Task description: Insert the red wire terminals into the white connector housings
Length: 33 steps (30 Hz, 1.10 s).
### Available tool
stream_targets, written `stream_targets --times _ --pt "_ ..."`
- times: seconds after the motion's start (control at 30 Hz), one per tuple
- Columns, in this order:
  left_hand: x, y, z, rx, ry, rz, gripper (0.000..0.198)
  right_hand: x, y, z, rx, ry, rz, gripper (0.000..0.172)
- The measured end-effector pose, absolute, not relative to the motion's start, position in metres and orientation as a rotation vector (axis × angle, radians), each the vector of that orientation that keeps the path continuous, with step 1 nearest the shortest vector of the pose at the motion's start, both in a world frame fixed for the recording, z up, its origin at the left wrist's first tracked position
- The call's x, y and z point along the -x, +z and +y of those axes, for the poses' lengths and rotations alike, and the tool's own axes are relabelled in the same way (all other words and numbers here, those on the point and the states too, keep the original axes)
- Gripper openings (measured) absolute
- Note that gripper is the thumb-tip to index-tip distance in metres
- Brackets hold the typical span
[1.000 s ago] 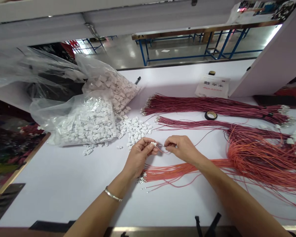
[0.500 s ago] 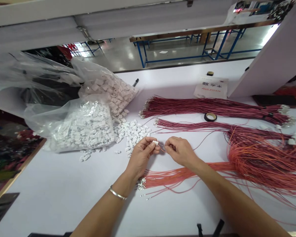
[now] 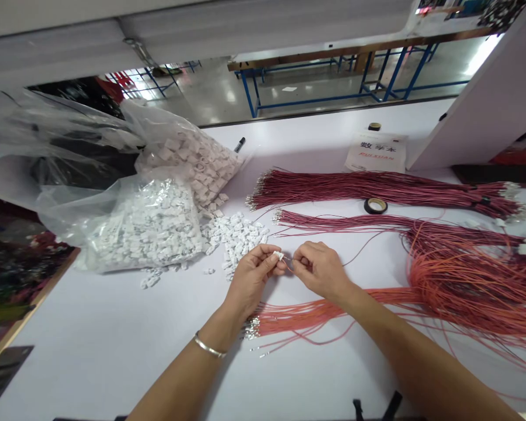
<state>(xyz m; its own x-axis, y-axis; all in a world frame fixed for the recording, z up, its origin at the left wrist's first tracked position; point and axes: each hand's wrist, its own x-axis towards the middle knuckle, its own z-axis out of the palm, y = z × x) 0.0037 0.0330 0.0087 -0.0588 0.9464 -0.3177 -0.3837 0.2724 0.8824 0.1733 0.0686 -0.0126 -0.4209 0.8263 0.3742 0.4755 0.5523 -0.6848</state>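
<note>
My left hand (image 3: 251, 279) pinches a small white plastic connector (image 3: 278, 255) between thumb and fingers. My right hand (image 3: 319, 270) grips the end of a thin red wire (image 3: 359, 250), its tip right at the connector. Both hands hover over the white table (image 3: 114, 327), just above a fanned bundle of orange wires (image 3: 307, 313) with metal terminals. A loose pile of white connectors (image 3: 241, 234) lies just left of my hands.
Two clear bags of white connectors (image 3: 144, 225) sit at the left. Dark red wire bundles (image 3: 377, 186) and a big orange wire heap (image 3: 477, 280) fill the right. A black tape roll (image 3: 375, 205), a booklet (image 3: 377, 152) and a marker (image 3: 239, 144) lie farther back.
My hands have closed the small gap between them, so the wire tip now meets the connector. The view has shifted slightly.
</note>
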Motion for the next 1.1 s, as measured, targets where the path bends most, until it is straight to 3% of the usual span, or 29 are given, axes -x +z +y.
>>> stream_targets --times 0.57,1.1 --pt "-0.0047 0.0078 0.0321 -0.634 1.210 1.167 0.032 -0.1691 -0.0147 0.0662 0.936 0.453 -2.102 0.019" --pt "-0.0116 0.0047 0.0290 -0.685 1.197 1.199 0.031 -0.1684 -0.0179 0.0648 0.949 0.493 -2.122 0.018"
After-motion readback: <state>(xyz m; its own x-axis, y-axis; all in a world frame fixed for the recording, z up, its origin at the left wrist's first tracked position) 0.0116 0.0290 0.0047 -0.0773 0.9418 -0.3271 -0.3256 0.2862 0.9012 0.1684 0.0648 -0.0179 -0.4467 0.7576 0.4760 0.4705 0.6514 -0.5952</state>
